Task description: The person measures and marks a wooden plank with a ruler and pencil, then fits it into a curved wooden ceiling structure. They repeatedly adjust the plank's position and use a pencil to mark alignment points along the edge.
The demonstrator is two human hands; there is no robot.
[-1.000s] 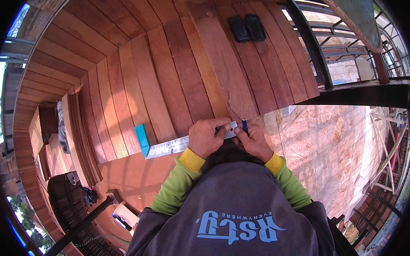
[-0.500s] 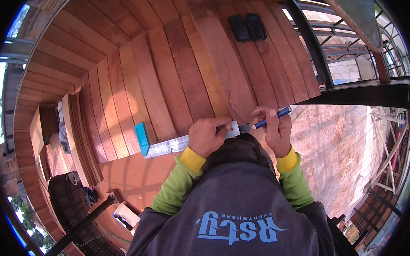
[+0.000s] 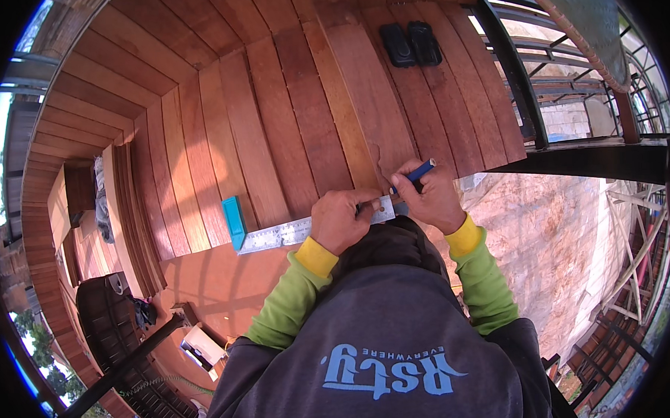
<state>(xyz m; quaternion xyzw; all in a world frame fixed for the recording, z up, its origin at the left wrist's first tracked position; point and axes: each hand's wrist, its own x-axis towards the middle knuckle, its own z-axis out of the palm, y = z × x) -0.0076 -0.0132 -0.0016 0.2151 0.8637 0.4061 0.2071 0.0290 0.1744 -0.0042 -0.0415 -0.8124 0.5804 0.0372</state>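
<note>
A try square (image 3: 276,235) with a teal handle and a silver ruled blade lies across the near ends of the reddish-brown boards. My left hand (image 3: 338,218) is closed over the blade near its right end, thumb and fingers pinching it. My right hand (image 3: 433,198) grips a slim dark blue marker pen (image 3: 421,171). The pen is tilted, its lower end close to the blade's tip and its upper end pointing up and right. A loose board (image 3: 371,95) lies lengthwise over the others, its near end by both hands. Where the pen's point touches is partly hidden by fingers.
Two black, pad-like objects (image 3: 410,44) lie on the far right boards. On the left stands a stack of planks (image 3: 130,218). A black metal frame (image 3: 512,70) edges the right side. A dark slatted chair-like piece (image 3: 100,316) is at lower left.
My right hand has moved left and tilted the pen more upright, bringing its lower end to the blade's tip beside the loose board. My left hand stays on the try square.
</note>
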